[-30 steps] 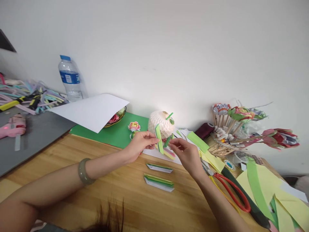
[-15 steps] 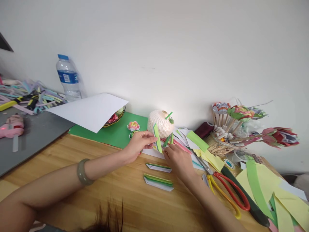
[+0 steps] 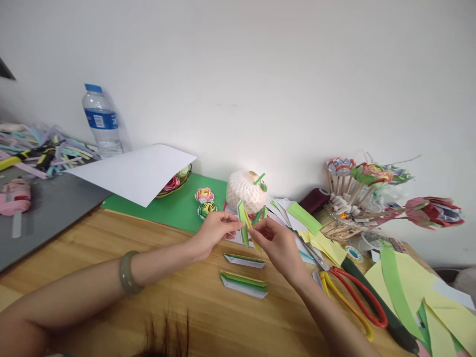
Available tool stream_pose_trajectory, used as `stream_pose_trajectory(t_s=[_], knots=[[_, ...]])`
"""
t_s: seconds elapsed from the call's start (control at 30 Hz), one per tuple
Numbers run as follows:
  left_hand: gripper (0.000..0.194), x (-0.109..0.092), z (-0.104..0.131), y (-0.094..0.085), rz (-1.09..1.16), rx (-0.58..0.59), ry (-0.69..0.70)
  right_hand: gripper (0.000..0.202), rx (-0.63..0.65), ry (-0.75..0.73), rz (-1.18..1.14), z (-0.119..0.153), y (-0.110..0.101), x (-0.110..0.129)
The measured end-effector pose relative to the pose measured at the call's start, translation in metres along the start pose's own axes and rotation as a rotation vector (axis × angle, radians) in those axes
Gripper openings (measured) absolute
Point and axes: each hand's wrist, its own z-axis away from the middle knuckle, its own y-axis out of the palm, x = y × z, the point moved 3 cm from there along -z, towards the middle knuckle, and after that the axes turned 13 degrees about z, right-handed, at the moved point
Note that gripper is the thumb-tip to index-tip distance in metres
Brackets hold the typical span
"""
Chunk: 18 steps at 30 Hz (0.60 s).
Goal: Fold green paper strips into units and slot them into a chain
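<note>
My left hand [image 3: 215,232] pinches a green and white folded paper strip [image 3: 242,225], held upright above the table. Close beside it, my right hand [image 3: 277,244] has thumb and finger closed on a yellow paper strip [image 3: 253,238], which touches or nearly touches the green one. Just below the hands lie two folded strips: a thin green and white folded strip [image 3: 244,261] and a thicker yellow, green and white folded strip [image 3: 243,284]. A white textured round object [image 3: 243,191] with a small green piece stands behind my fingers.
Scissors [image 3: 357,302] with red and yellow handles lie at right beside a dark green handle [image 3: 397,327] and yellow paper [image 3: 394,272]. A basket of paper flowers [image 3: 334,223] stands behind. Leftward are paper rosettes [image 3: 206,209], white sheet [image 3: 137,171], water bottle [image 3: 101,121] and pink glue gun [image 3: 17,196].
My right hand has turned and come nearer my left, and now pinches the yellow strip beside the green one. The green strip in my left hand has lowered slightly.
</note>
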Motion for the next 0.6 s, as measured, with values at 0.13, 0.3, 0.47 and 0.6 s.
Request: stream_pose_trajectory(t_s=[0.13,0.3,0.47,0.6], knots=[[0.031,0.0015,-0.0005,-0.0003,0.005,0.005,-0.007,0.027,0.066,0.028,-0.220,-0.0022,0.0051,-0.0024],[0.030,0.0026,-0.0009,-0.0004,0.051,0.024,-0.020,0.027,0.074,0.064,-0.295,-0.0034,0.0063,-0.0028],[0.030,0.0013,-0.0007,0.0001,0.045,0.029,-0.013,0.023,0.064,0.110,-0.384,-0.0041,0.0032,-0.0027],[0.030,0.0029,-0.0001,0.0014,0.023,0.057,-0.002,0.026,0.095,0.129,-0.409,-0.0028,0.0059,-0.0007]])
